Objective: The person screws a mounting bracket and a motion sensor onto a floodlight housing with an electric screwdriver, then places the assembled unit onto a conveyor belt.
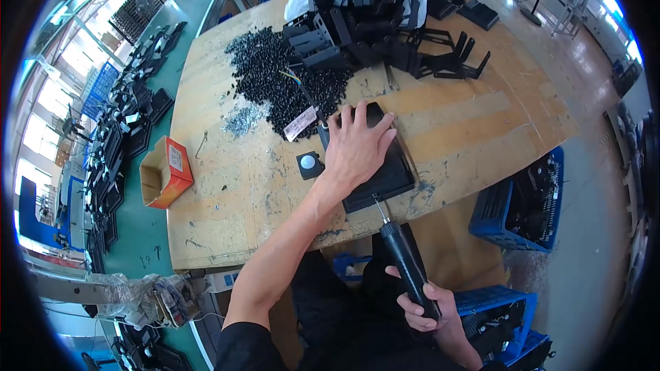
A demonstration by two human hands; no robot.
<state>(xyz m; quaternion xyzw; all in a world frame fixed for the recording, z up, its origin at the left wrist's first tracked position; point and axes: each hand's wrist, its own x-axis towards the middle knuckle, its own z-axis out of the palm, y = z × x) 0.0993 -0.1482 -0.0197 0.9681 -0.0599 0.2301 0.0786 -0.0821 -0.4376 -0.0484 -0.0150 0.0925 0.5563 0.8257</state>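
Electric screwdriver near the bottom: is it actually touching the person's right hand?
Touching. The head view shows the right hand gripping the electric screwdriver, its fingers and thumb closed around the lower part of the black body.

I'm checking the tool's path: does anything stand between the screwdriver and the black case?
Nothing visible does: the screwdriver in the right hand reaches the near edge of the black case, and the left hand rests farther up.

Bright, daylight via L windows (53,99), some R glare, fisheye warp w/ blk edges.
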